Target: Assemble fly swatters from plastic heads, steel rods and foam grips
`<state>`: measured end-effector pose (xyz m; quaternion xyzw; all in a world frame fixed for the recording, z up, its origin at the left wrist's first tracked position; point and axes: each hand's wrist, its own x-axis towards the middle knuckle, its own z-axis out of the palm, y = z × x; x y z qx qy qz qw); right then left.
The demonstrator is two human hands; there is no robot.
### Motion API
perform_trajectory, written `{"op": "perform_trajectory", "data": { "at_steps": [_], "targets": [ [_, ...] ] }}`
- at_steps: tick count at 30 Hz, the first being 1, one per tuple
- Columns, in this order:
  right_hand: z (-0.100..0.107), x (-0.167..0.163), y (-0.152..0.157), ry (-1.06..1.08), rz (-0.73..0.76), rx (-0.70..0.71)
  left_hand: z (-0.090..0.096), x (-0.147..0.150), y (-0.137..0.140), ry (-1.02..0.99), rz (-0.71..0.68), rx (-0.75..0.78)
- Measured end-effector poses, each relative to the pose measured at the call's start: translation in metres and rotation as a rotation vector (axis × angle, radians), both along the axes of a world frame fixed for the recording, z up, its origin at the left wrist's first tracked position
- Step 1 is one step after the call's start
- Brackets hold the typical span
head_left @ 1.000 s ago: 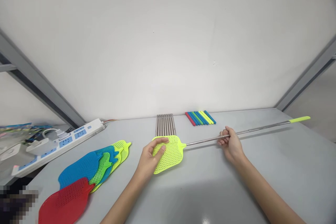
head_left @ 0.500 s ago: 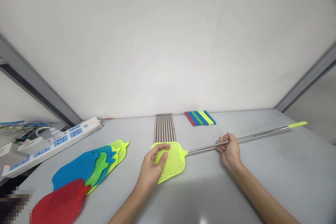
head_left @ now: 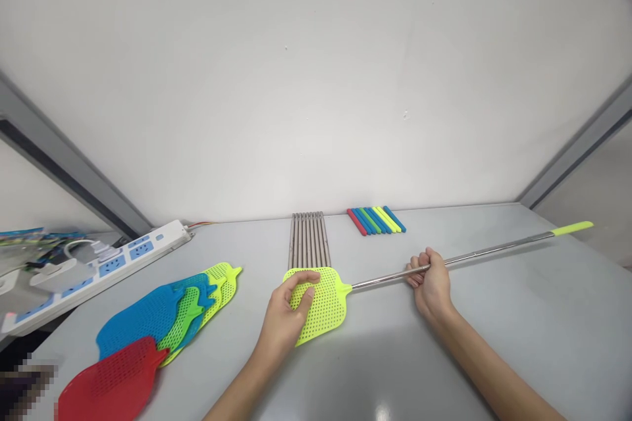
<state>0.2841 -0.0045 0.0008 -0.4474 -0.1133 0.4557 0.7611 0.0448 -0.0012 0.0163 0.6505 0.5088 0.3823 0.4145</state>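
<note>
A yellow-green fly swatter (head_left: 326, 306) with a perforated paddle lies across the middle of the view. My left hand (head_left: 291, 306) grips the paddle at its left side, thumb and fingers closed on it. From the paddle's neck a thin telescopic metal rod (head_left: 498, 248) runs out to the right and ends in a yellow-green handle (head_left: 573, 229). Around the middle of that rod my right hand (head_left: 430, 279) is closed, palm turned upward. Just behind the paddle lies a row of metal rods (head_left: 310, 240), their near ends hidden by it.
Loose swatter paddles in blue (head_left: 141, 319), red (head_left: 111, 381), green and yellow overlap at the left on the grey table (head_left: 395, 368). Several coloured handle tubes (head_left: 376, 221) lie by the wall. A white power strip (head_left: 170, 237) with plugs runs along the left edge.
The handle end of the swatter has shifted outward to the right and slightly up, so the rod looks longer. Both hands keep nearly the same places and grips.
</note>
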Motion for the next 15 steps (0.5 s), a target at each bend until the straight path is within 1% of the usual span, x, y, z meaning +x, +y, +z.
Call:
{"op": "perform_trajectory", "data": {
  "at_steps": [6, 15],
  "targets": [
    [-0.0039, -0.0015, 0.0008, 0.006, 0.013, -0.003, 0.0039, -0.0002, -0.0008, 0.0, 0.003, -0.011],
    [-0.0044, -0.004, -0.0011, -0.006, 0.024, 0.014, 0.0068, -0.0001, 0.0003, -0.033, 0.012, -0.022]
  ]
}}
